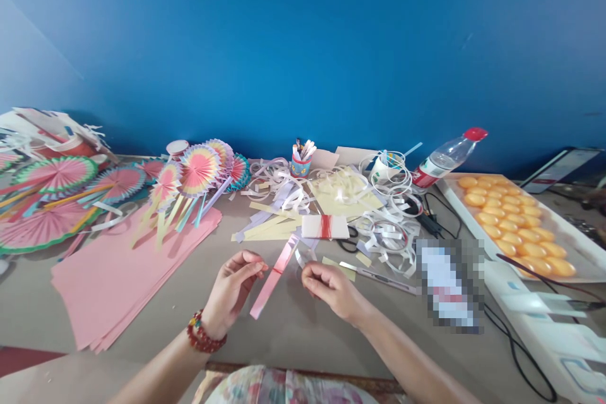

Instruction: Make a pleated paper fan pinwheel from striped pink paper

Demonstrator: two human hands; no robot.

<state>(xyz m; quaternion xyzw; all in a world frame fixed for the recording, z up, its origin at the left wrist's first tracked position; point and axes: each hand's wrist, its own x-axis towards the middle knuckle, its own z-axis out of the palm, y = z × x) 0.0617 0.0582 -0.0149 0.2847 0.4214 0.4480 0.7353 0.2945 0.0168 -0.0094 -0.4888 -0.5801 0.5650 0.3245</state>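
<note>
A folded pink paper strip (271, 288) stands at a slant between my two hands, with a red thread (278, 271) around its middle. My left hand (237, 290) is closed in a pinch on the thread, just left of the strip. To the right of the strip, my right hand (331, 287) is also closed; whatever its fingertips hold is too fine or hidden to name. A whitish, shiny strip (304, 256) shows just beyond those fingertips. Behind the hands lies a white card (311, 226) wound with red thread. Black-handled scissors (351, 241) are partly covered by it.
Pink paper sheets (127, 278) and pleated paper rosettes (201, 170) lie left. Curled white strips (386, 233) and a utility knife (379, 278) are right of centre. A bottle (442, 161), a tray of orange domed pieces (447, 186) and a power strip (502, 274) stand farther right.
</note>
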